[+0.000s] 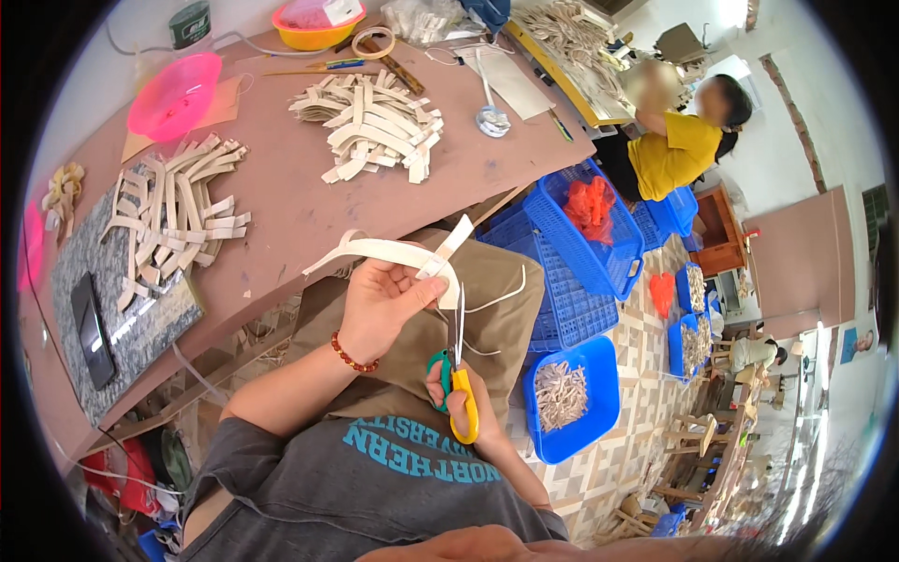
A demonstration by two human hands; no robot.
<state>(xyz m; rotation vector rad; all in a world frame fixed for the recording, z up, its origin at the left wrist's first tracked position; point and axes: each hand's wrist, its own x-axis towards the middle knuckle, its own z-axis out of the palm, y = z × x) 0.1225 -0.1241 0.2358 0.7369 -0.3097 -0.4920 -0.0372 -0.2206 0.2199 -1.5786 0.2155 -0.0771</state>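
My left fingers [426, 295] pinch the strip [389, 248], right fingers [456, 401] grip scissors [462, 379] at its 5 o'clock, I'd keep it taut for snipping

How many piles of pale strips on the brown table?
2. Left pile, mostly on the grey stone slab; right pile, directly on the tabletop. Neither looks hidden, though strips within each overlap.

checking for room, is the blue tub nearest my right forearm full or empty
Neither, it's partly filled: the blue tub has pale pieces heaped inside, with bare blue showing beside the heap.
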